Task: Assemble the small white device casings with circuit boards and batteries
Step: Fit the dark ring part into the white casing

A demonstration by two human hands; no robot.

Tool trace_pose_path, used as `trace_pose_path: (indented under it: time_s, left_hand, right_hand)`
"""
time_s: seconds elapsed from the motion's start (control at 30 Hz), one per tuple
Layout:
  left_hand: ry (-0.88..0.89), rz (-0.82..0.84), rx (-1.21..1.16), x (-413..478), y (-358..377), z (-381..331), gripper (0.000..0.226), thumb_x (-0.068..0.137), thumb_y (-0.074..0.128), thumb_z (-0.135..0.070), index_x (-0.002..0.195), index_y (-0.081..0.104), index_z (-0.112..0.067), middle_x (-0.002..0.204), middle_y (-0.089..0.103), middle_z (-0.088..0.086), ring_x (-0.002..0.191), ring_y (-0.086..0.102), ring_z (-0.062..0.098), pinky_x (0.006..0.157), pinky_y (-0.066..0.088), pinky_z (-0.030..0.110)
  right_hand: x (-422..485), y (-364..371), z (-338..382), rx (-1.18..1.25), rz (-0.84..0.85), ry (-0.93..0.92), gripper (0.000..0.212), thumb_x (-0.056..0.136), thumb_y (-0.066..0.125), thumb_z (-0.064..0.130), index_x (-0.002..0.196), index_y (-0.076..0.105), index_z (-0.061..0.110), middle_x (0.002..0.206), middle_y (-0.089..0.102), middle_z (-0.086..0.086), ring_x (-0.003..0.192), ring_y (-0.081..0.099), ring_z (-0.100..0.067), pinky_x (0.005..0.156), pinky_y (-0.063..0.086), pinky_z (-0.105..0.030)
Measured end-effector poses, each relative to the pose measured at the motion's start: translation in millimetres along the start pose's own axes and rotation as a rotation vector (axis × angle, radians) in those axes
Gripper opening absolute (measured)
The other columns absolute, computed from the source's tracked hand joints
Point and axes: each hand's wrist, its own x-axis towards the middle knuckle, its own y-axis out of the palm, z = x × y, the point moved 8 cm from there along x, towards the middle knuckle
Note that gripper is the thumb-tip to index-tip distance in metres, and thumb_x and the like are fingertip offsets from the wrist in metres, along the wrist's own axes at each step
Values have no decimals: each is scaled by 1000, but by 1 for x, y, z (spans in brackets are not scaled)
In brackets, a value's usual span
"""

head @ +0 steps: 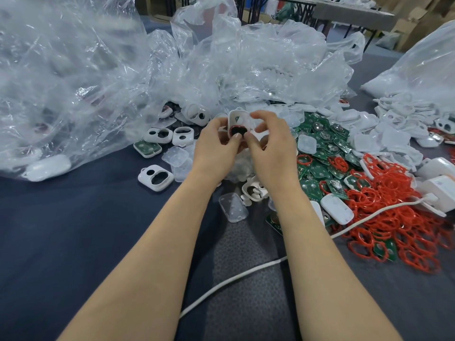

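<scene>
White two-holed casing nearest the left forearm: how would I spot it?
Find the clear plastic bag on the left. Right of its near edge lies the white casing, nearer the person than two similar casings side by side.

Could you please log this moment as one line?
left hand grips casing | right hand pinches casing | circuit boards, red rings beside

A dark table (73, 242) bears casings (155, 177), circuit boards (320, 168), red rings (394, 217) and bags (73, 82).
</scene>
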Motion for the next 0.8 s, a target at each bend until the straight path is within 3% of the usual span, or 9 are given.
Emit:
trace_pose_path:
  time_s: [0.2,0.43,0.63,0.8]
  left_hand:
    - [11,-5,-29,2,0,0,31,96,45,1,92,55,-28,89,69,3,75,70,9,77,56,22]
    - [66,-55,88,0,-3,-6,23,95,48,-2,97,54,-24,96,70,6,89,69,18,81,55,25]
    - [98,-113,218,-3,-4,-8,35,93,54,-6,77,44,-35,75,57,-19,63,53,-22,61,38,-1]
    - [89,-121,233,-2,-6,-8,19,94,53,-12,86,52,-29,81,63,-14,76,61,-5,68,47,7]
  right_hand:
    - [0,3,7,-89,15,-80,27,91,58,9,115,66,17,108,50,-2,89,45,-4,78,38,-15]
    - [-3,1,14,-97,-61,-110,24,86,61,5,110,63,9,109,53,-5,90,45,-4,75,32,-1]
    - [-4,10,19,-200,-16,-111,23,84,56,-1,105,62,4,108,57,-11,101,49,-24,76,28,-15]
    - [0,10,9,-101,38,-9,24,86,57,4,110,54,7,107,56,-9,101,48,-21,79,33,-20]
